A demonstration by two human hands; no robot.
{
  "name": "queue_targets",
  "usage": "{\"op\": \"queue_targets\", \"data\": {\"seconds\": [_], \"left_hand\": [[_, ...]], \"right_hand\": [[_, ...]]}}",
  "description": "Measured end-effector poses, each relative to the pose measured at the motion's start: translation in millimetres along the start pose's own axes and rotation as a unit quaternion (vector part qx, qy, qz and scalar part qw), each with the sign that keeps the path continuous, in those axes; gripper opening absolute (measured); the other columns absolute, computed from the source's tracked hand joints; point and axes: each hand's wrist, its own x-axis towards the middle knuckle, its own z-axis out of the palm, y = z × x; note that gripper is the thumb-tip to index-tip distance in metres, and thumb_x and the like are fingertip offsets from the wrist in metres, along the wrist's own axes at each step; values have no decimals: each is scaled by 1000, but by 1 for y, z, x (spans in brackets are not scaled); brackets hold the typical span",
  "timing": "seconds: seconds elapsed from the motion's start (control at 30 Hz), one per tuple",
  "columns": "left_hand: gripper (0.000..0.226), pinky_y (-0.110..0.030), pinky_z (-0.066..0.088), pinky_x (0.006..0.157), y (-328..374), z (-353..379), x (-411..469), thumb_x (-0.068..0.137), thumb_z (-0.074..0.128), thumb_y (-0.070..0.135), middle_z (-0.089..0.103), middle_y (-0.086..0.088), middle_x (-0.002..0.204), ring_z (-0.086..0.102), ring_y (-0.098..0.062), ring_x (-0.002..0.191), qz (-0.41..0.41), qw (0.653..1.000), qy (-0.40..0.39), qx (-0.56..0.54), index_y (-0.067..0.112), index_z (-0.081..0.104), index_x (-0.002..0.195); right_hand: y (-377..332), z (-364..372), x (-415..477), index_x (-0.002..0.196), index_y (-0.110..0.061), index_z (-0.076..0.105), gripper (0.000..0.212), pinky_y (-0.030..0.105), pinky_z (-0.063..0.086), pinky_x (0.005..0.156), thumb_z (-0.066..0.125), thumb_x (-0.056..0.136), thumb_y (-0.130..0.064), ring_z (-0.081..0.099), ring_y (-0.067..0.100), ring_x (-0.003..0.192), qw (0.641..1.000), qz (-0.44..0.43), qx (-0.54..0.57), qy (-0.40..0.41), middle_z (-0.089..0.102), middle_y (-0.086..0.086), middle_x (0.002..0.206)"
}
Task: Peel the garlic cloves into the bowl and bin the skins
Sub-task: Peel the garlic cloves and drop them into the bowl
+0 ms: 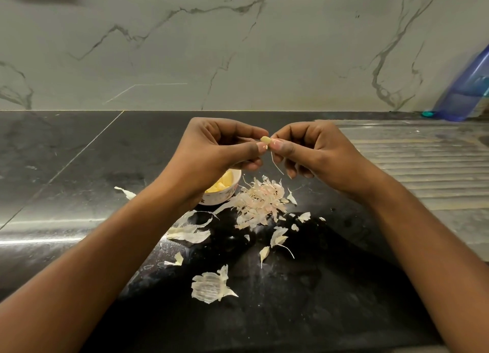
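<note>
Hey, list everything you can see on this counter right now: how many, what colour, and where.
garlic clove: one, pale yellow, pinched between both hands above the counter
bowl: one, white, on the counter under the left hand
peeled cloves: several, yellow, in the bowl, partly hidden
skin pile: one heap, pinkish white, right of the bowl
loose skins: many, white, scattered nearer the person
counter: one, black
wall: one, veined grey-white, behind the counter
draining board: one, ribbed steel, right
blue container: one, blurred, far right
left hand: one, pinching the clove
right hand: one, pinching the clove
</note>
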Motion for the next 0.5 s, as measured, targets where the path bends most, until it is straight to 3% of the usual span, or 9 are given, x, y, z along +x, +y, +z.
{"op": "queue_targets", "data": {"seconds": [0.23,0.5], "left_hand": [[25,-24,63,74,-1,0,1,92,73,6,80,-16,95,77,-25,80,-4,1000,-4,5,2,75,116],[18,-24,63,72,-5,1,2,94,73,9,80,-14,90,78,-28,79,29,998,20,56,1,77,110]], "right_hand": [[-1,3,1,100,-11,70,20,18,45,52,62,103,-29,64,12,60,1000,16,-10,-17,69,-7,74],[1,9,1,103,-8,69,6,14,47,54,66,104,-13,66,11,60,1000,9,-17,-5,66,0,72]]}}
